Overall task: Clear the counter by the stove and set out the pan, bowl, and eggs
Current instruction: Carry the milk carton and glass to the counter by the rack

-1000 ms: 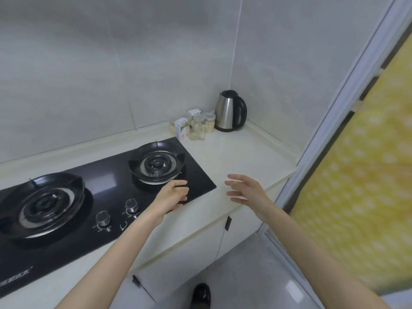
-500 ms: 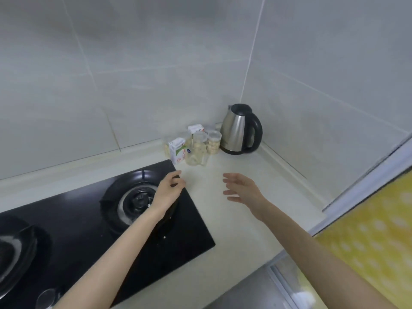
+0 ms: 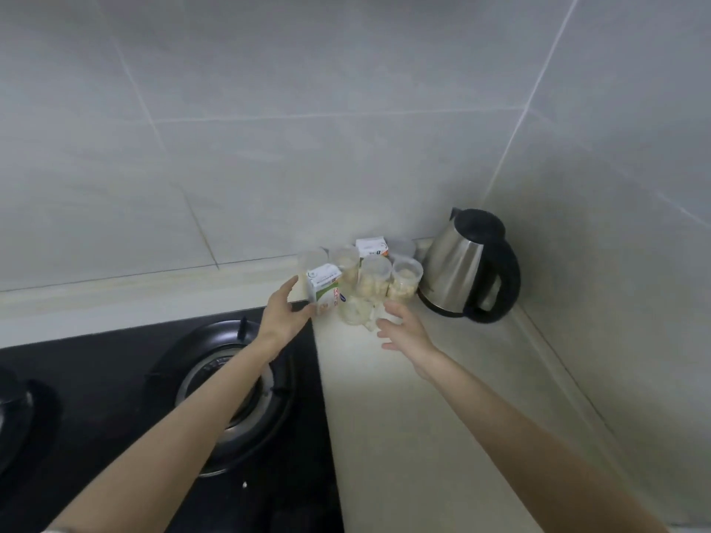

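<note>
A: Which step?
B: Clearing the counter (image 3: 404, 436), I'd judge (pan, bowl, eggs aren't in view). Both hands are spread, holding nothing.
A: The carton (image 3: 325, 288)?
B: Centre frame, just right of the left hand (image 3: 282, 319), perhaps touching; jars (image 3: 384, 278) sit just above the right hand (image 3: 404, 328). Next: close round the carton and lift it.

Your left hand (image 3: 284, 317), fingers spread, is at the carton (image 3: 325, 288); contact unclear. Your right hand (image 3: 404, 328) hovers, fingers loose, just before the jars (image 3: 404, 282). The kettle (image 3: 461, 271) stands beside them in the corner.
</note>
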A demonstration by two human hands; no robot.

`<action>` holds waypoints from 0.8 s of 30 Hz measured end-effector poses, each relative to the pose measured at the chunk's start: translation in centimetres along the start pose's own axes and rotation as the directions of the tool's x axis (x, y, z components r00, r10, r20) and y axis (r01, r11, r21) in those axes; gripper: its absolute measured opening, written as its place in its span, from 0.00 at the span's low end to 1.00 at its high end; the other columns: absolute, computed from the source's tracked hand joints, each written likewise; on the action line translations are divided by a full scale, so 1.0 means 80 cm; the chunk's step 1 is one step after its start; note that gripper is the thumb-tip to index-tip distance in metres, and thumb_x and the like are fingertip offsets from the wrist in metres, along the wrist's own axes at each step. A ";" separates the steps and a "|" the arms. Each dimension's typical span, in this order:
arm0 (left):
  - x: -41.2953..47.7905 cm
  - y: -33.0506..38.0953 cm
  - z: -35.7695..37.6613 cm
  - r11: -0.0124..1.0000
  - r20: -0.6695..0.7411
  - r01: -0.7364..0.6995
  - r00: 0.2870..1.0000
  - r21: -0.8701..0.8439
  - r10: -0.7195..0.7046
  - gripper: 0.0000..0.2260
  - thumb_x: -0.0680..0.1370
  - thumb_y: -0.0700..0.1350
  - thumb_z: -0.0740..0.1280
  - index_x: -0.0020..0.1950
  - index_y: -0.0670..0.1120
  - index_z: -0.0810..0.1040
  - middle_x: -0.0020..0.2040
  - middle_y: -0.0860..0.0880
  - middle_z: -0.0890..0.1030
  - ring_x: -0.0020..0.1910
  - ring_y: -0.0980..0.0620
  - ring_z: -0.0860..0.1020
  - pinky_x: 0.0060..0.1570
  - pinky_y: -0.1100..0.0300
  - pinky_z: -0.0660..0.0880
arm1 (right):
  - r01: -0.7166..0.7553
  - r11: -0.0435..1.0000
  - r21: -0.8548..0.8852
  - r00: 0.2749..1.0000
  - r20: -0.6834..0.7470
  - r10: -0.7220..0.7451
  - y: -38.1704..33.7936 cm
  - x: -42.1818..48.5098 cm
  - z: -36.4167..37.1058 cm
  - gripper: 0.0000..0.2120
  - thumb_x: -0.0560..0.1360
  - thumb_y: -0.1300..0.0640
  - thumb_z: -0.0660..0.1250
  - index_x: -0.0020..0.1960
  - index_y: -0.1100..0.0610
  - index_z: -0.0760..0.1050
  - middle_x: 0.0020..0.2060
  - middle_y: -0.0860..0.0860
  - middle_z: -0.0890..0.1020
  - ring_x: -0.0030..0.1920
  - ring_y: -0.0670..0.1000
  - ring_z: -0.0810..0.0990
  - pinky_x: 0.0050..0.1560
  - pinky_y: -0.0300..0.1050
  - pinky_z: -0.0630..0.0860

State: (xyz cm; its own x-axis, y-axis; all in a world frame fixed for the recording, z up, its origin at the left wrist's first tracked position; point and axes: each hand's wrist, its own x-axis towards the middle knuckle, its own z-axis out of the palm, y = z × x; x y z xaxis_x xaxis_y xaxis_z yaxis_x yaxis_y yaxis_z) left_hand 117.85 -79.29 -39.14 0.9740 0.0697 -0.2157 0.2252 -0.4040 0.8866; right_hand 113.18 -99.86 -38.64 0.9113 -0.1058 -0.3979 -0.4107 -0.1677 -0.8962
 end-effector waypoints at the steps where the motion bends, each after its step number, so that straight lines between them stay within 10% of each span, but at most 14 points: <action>1: 0.010 0.001 0.006 1.000 -0.001 0.006 1.000 0.026 -0.006 0.33 0.73 0.43 0.72 0.74 0.49 0.63 0.72 0.48 0.67 0.66 0.45 0.72 0.66 0.52 0.68 | -0.008 1.000 -0.015 1.000 0.020 0.008 0.001 0.014 0.000 0.21 0.77 0.59 0.63 0.69 0.55 0.66 0.62 0.49 0.71 0.47 0.51 0.78 0.53 0.49 0.76; 14: 0.080 0.000 0.055 0.997 -0.177 -0.033 0.983 0.073 0.045 0.21 0.71 0.39 0.74 0.62 0.44 0.74 0.58 0.46 0.77 0.52 0.49 0.77 0.47 0.61 0.73 | -0.044 0.997 -0.063 0.971 0.231 0.057 0.017 0.108 -0.006 0.06 0.79 0.55 0.61 0.52 0.56 0.74 0.41 0.49 0.79 0.35 0.47 0.78 0.38 0.39 0.74; 24: 0.070 -0.006 0.058 0.993 -0.257 -0.042 0.964 0.108 0.068 0.18 0.71 0.41 0.74 0.59 0.44 0.75 0.57 0.48 0.77 0.52 0.49 0.78 0.52 0.58 0.77 | -0.019 0.998 0.061 0.966 0.260 0.003 0.017 0.101 -0.014 0.07 0.81 0.58 0.60 0.47 0.59 0.73 0.37 0.49 0.75 0.35 0.48 0.74 0.41 0.38 0.75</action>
State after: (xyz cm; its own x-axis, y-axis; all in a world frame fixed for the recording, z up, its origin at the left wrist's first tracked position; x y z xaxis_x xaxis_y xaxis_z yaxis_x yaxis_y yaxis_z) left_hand 123.06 -82.94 -42.63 0.9608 0.2741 -0.0422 0.1805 -0.5024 0.8456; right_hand 119.97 -102.09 -42.90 0.8862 0.1524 -0.4375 -0.4256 -0.1055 -0.8987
